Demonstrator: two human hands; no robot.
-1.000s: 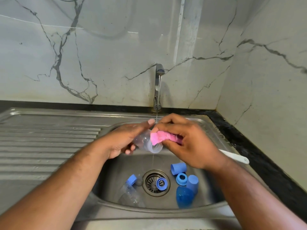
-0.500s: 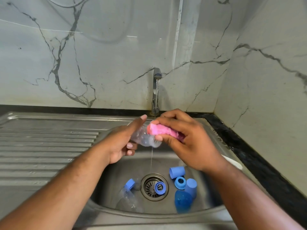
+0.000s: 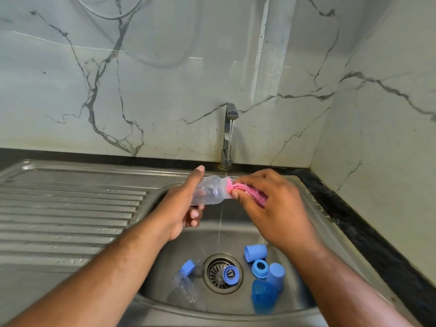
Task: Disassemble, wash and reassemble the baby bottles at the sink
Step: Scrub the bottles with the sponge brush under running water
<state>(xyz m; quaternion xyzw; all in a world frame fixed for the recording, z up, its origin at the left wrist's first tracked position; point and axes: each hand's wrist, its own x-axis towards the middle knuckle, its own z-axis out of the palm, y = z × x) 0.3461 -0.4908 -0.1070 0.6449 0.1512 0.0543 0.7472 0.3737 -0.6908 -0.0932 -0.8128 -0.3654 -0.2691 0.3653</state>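
Left hand (image 3: 179, 208): we clamp clear plastic baby bottle (image 3: 212, 190) | right hand (image 3: 276, 208): we pinch pink cloth (image 3: 256, 197) at bottle's 3 o'clock mouth

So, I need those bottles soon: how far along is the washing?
Done: disassembly, it seems; blue caps and rings lie loose in the sink. In hand: the left hand holds a clear bottle under the tap while the right hand works a pink cloth at its mouth. Left: the second bottle, those caps and rings, reassembly.
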